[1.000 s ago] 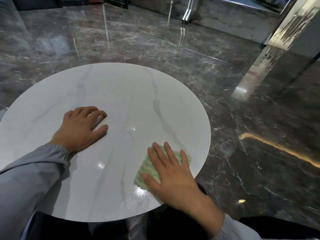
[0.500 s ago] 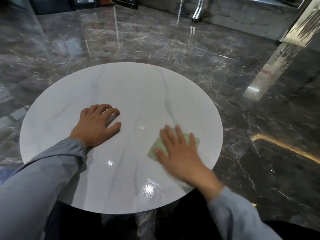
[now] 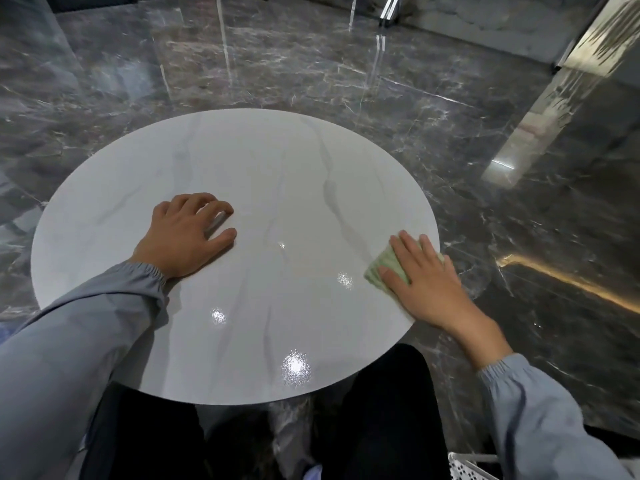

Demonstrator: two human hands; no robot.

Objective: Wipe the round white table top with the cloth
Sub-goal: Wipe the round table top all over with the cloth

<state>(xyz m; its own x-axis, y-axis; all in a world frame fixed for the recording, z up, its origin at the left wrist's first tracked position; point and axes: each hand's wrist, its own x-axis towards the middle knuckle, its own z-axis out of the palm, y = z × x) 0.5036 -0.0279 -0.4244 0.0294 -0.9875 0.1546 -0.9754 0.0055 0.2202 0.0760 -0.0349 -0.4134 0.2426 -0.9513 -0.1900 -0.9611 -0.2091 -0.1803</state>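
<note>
The round white table top (image 3: 270,161) with grey marble veins fills the middle of the head view. A pale green cloth (image 3: 386,268) lies flat at its right edge, mostly covered by my right hand (image 3: 427,282), which presses down on it with fingers spread and flat. My left hand (image 3: 185,233) rests palm-down on the table left of centre, fingers slightly curled, holding nothing. Both arms wear grey-blue sleeves.
Dark glossy marble floor (image 3: 346,74) surrounds the table. My legs in dark trousers (image 3: 388,410) are under the near edge. A white perforated basket corner (image 3: 467,467) shows at the bottom right. A reflective metal panel (image 3: 595,32) stands at the far right.
My right hand slid the cloth from the near-middle of the table out to the right edge. My left hand stayed planted; the camera shifted.
</note>
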